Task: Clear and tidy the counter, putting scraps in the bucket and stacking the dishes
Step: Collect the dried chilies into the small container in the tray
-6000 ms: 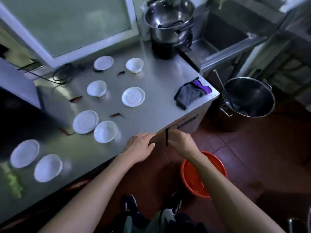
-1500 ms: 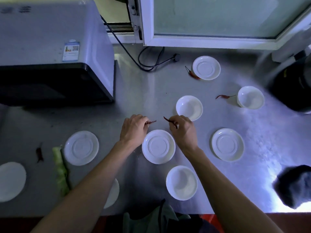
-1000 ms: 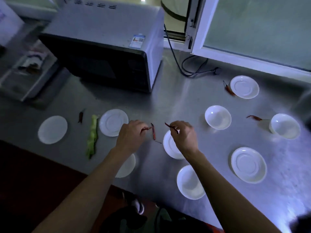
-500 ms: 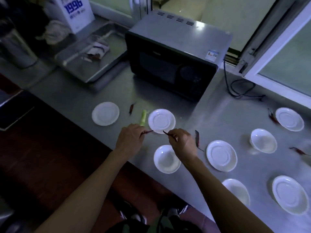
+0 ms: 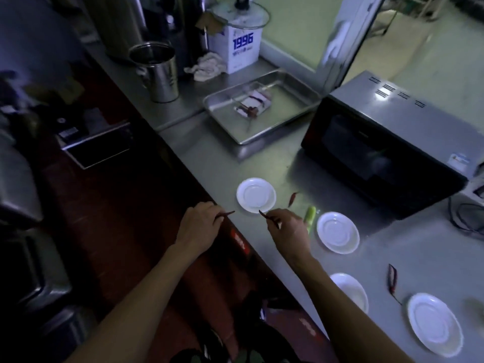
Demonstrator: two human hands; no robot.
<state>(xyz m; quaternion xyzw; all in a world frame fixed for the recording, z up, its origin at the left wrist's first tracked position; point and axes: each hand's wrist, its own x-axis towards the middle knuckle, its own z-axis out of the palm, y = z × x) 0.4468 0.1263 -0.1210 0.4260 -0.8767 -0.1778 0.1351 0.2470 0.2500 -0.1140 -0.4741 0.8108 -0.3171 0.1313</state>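
My left hand [image 5: 199, 226] pinches a dried red chilli [image 5: 227, 214] just off the counter's front edge. My right hand [image 5: 287, 231] pinches another red chilli [image 5: 265, 215] over the counter, beside a white saucer [image 5: 256, 195]. A green vegetable strip [image 5: 310, 218] lies just right of my right hand, with a loose chilli [image 5: 292, 198] behind it. More white dishes sit to the right: a saucer [image 5: 337, 232], a bowl [image 5: 351, 290] partly hidden by my right forearm, and a saucer [image 5: 434, 324]. One more chilli [image 5: 392, 279] lies between them. The bucket is out of view.
A black microwave [image 5: 385, 142] stands at the back right with a cable [image 5: 466, 218] beside it. A steel tray [image 5: 262, 106] holding scraps, a steel pot [image 5: 157, 72], a white box [image 5: 241, 48] and a rag [image 5: 207, 66] stand further left. Dark floor lies left of the counter edge.
The view has swung left along the counter from the dishes toward the tray and pot. Both hands keep pinching their chillies; the left one now hangs past the counter edge.
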